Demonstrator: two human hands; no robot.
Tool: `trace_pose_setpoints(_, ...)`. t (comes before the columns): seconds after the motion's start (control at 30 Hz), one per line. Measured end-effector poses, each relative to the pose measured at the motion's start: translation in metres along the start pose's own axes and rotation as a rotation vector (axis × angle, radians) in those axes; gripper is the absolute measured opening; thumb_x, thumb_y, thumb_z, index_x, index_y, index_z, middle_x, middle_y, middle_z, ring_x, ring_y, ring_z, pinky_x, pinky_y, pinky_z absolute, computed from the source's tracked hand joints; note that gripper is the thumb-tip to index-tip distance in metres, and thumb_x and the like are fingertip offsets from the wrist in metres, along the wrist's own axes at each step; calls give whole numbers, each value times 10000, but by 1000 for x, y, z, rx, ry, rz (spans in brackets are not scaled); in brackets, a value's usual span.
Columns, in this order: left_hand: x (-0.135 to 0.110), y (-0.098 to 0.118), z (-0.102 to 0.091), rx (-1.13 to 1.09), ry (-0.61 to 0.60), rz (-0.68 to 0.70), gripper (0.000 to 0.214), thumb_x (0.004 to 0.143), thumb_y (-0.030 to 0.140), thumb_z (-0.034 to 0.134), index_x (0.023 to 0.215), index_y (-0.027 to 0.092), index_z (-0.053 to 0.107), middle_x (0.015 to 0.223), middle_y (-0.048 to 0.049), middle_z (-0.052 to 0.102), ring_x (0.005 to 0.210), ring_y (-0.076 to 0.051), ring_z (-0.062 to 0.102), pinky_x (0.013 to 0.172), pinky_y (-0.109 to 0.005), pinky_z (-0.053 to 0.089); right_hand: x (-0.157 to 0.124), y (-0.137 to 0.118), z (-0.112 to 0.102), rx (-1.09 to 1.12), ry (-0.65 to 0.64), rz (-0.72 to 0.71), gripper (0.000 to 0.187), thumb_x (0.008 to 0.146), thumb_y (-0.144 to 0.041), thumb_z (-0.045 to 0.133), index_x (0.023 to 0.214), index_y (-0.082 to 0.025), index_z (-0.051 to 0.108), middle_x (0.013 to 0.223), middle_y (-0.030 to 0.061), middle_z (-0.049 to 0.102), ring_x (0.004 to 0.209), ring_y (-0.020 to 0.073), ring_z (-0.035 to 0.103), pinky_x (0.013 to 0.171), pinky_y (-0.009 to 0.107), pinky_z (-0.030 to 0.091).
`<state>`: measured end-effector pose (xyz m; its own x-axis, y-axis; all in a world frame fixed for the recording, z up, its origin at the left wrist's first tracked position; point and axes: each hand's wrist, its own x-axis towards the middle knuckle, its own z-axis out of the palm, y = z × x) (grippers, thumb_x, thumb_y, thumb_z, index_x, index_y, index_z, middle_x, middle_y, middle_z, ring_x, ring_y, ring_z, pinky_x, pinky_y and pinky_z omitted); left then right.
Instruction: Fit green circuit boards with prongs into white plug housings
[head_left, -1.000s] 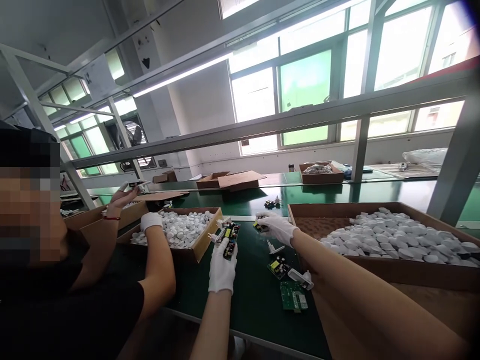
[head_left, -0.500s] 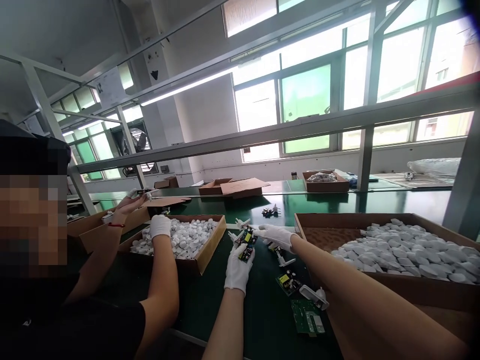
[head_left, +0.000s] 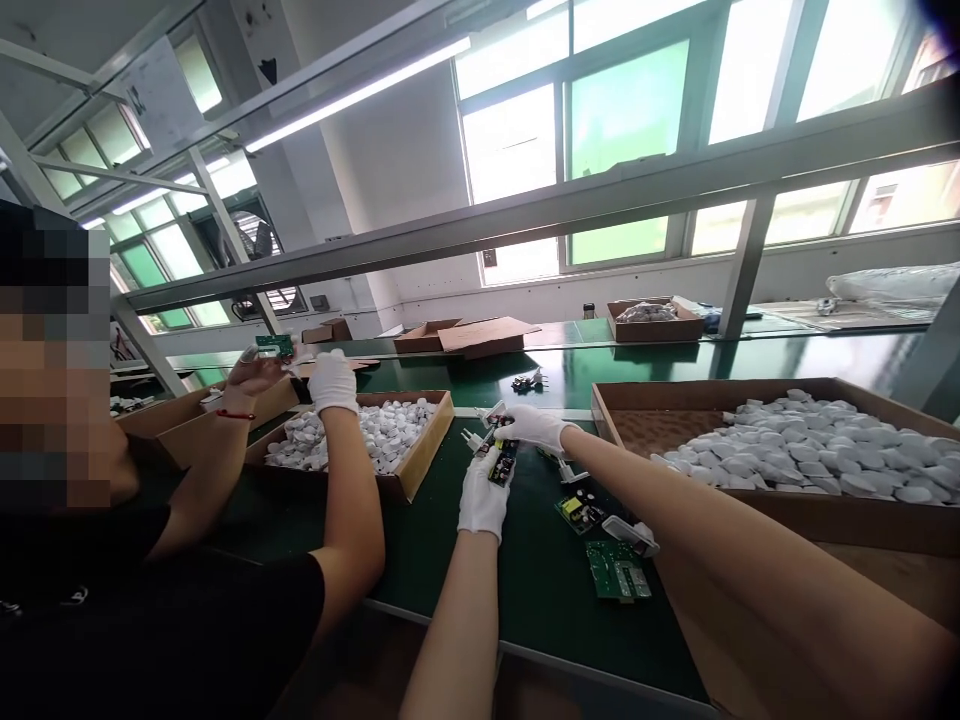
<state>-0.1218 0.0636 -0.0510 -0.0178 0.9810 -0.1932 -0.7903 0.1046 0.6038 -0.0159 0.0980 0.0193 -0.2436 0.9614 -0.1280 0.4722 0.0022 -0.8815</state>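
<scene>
My left hand [head_left: 482,497], in a white glove, grips a narrow green circuit board [head_left: 502,462] with a yellow component. A white plug piece with metal prongs [head_left: 472,440] sits at the board's upper left. My right hand [head_left: 531,428], also gloved, reaches in from the right, its fingertips at the board's top end; its hold is hidden. Near my right forearm lie a small board with a yellow part [head_left: 580,515], a white plastic housing [head_left: 630,535] and a larger green circuit board [head_left: 619,572]. A co-worker's bare hand [head_left: 259,372] holds up a green board [head_left: 274,345], beside their gloved hand [head_left: 332,383].
My forearm passes above a large cardboard box [head_left: 750,520] of white round caps. A smaller box [head_left: 427,445] of them stands in front of the co-worker. Both flank the green conveyor bench [head_left: 540,600]. Small dark parts [head_left: 527,382] and further boxes lie beyond, under a steel rail [head_left: 525,225].
The whole view has tilted and shifted. My right hand has moved up along the board's top end. The co-worker's gloved hand has risen from the box, and a green board now shows in their bare hand.
</scene>
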Motion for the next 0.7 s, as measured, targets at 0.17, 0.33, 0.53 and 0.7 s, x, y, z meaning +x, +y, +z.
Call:
trace_pose_setpoints(0.17,-3,4,0,-35,-27,32,191,761,95,514,936,169,537,934,-61,583,789,-160,577,633,-252,485,0,5,1,196,-107,1,212,754,-351,507,809,-147,495,547,-13,508,395,91,476,376,207,416)
trace_pose_setpoints(0.33,-7,4,0,-31,-13,45,207,754,97,524,945,173,534,942,-57,580,786,-155,575,622,-239,481,-1,9,0,345,-185,-11,154,804,-290,447,857,-145,457,544,-23,481,410,82,465,376,187,415)
trace_pose_setpoints(0.53,-11,7,5,12,-6,88,138,792,158,494,926,154,528,903,-69,585,797,-158,574,659,-242,484,-10,5,1,383,-167,-5,272,870,-341,306,919,-128,468,640,-20,491,443,41,438,421,170,407)
trace_pose_setpoints(0.7,-3,11,-2,187,135,187,143,802,195,486,936,167,526,915,-41,563,788,-134,568,672,-234,475,-6,11,5,162,-83,106,269,844,-349,386,966,-133,487,745,3,533,537,59,491,477,201,434)
